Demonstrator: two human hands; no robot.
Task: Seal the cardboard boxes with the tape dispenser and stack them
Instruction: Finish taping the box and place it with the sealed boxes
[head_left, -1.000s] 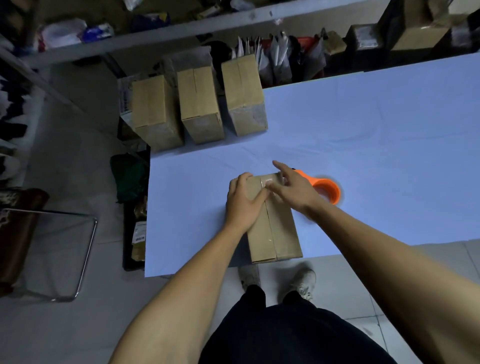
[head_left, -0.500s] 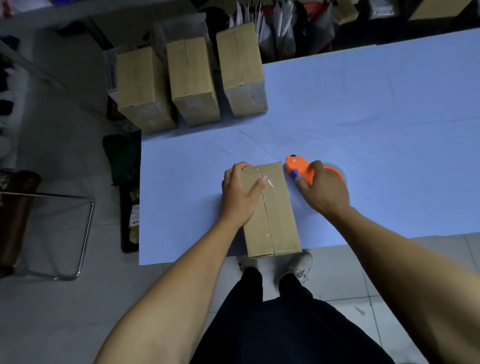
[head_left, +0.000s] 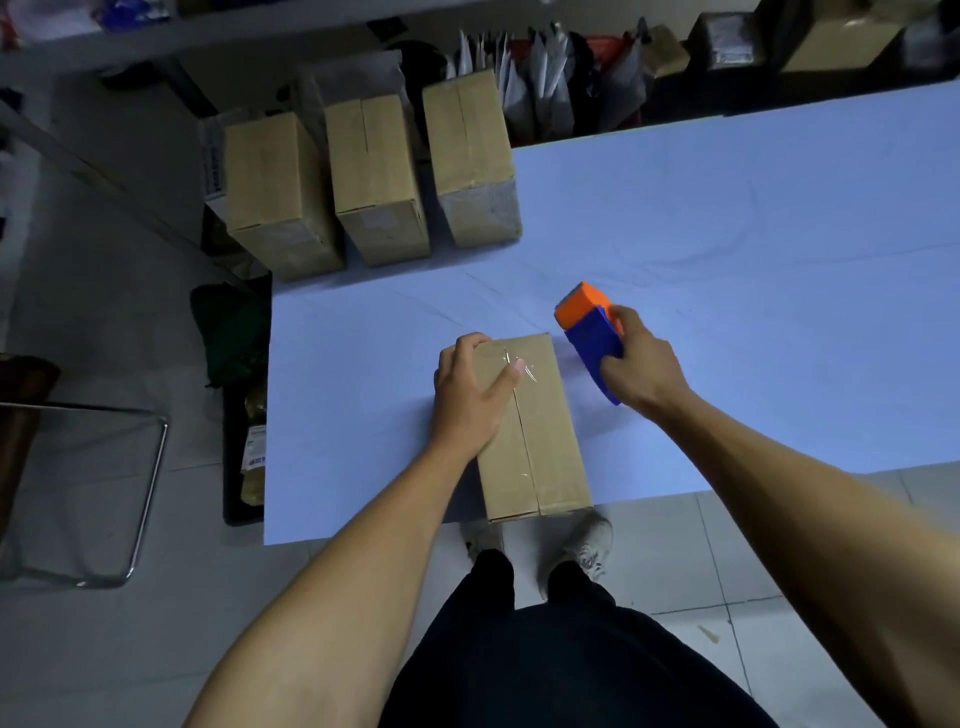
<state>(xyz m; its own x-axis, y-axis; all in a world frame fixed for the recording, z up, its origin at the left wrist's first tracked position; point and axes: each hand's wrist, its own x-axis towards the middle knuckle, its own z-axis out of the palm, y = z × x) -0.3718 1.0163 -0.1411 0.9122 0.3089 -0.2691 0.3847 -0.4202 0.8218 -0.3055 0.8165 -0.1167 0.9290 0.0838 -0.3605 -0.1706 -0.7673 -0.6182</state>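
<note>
We find one cardboard box (head_left: 532, 431) lying lengthwise at the near edge of the blue counter (head_left: 727, 249), at about 6 o'clock in the head view, its near end level with the counter's edge. The left hand (head_left: 470, 395) rests on the far-left part of its top, fingers curled over the far edge and the thumb pressing a glossy, wrinkled patch of clear tape (head_left: 519, 366) at the far end of the centre seam. Tape appears to run along the seam toward us, though the sheen is faint and we cannot confirm full coverage. The right hand (head_left: 641, 364) grips the orange-and-blue tape dispenser (head_left: 589, 332), held clear of the box at roughly 2 o'clock from it, just beside its far-right corner. Three further cardboard boxes (head_left: 374, 176) stand side by side at the counter's far-left corner, about 11 o'clock; none is stacked. We judge the step in hand to be the sealing of this box, with the strip being pressed down. The next move, in our judgement, calls for smoothing the wrinkled end flat, then either a further pass with the dispenser or setting it down so both hands can carry the box to the others.
</note>
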